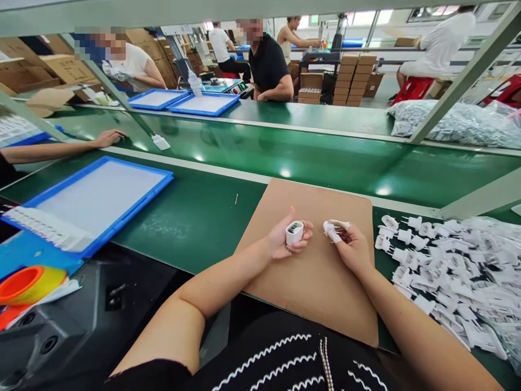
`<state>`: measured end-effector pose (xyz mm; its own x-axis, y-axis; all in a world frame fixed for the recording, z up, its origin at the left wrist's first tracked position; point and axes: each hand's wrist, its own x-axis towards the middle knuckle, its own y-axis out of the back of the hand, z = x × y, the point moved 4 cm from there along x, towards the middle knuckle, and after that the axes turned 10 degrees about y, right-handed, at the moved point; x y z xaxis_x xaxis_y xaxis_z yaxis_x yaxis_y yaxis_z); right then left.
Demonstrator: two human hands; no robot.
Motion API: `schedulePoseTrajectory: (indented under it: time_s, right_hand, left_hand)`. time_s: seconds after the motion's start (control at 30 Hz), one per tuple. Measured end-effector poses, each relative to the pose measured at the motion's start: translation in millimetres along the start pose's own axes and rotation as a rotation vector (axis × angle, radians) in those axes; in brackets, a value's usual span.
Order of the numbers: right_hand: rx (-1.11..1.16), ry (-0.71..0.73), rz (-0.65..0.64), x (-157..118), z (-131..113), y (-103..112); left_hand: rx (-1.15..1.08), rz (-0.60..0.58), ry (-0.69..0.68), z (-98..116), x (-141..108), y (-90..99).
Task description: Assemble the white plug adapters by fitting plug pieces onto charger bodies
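My left hand [280, 239] is closed around a white charger housing [294, 233]. The housing's open end faces up, and a dark circuit board shows inside. To its right, my right hand [352, 244] pinches a small white plug piece [329, 230] with thin metal pins, partly hidden by the fingers. White covers sit on the thumb and a fingertip of that hand. Both hands are above a brown cardboard sheet [309, 277], with a gap between them. Right of the sheet lies a pile of white plug pieces [451, 271], several with pins showing.
A blue-rimmed tray [142, 172] with a row of white housings [49, 228] stands at left. Orange and yellow tape rolls [24, 285] lie near it. Beyond the bench runs a green conveyor belt [252, 155] carrying a white piece [160, 142]. A co-worker's hand [108, 138] rests at far left.
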<state>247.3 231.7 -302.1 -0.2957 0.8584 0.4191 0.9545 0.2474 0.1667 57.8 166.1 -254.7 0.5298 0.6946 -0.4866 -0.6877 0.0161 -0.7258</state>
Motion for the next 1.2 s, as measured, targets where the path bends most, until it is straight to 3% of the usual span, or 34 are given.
schedulePoseTrajectory:
  time_s: [0.07, 0.13, 0.27, 0.43, 0.6, 0.87, 1.0, 1.2]
  right_hand:
    - [0.08, -0.031, 0.037, -0.1, -5.3, 0.2]
    - [0.159, -0.078, 0.067, -0.9, -9.5, 0.2]
    - [0.225, -0.147, 0.101, -3.5, -16.8, -0.7]
    - [0.253, -0.163, 0.116, -7.2, -29.0, -2.4]
    - [0.267, -0.128, 0.097, -9.6, -37.9, -0.9]
    - [0.191, -0.038, 0.034, -10.1, -45.4, 7.0]
    - [0.08, 0.019, -0.008, -11.9, -50.2, 8.3]
    - [0.014, 0.102, -0.095, -14.4, -60.8, 4.1]
  left_hand:
    - [0.056, 0.118, 0.035, -2.8, 1.8, 4.3]
    - [0.129, 0.148, 0.016, -3.7, -1.2, 1.6]
    - [0.255, 0.062, 0.049, -7.9, -8.1, -7.0]
    - [0.185, -0.045, 0.081, -9.5, 0.2, -1.2]
    - [0.279, -0.05, 0.043, -8.6, 3.5, 4.2]
    - [0.643, 0.107, -0.224, -5.6, 3.4, 6.1]
    - [0.766, 0.112, -0.237, -7.5, 2.9, 3.6]
    - [0.767, 0.136, -0.212, -11.0, 3.6, 4.5]
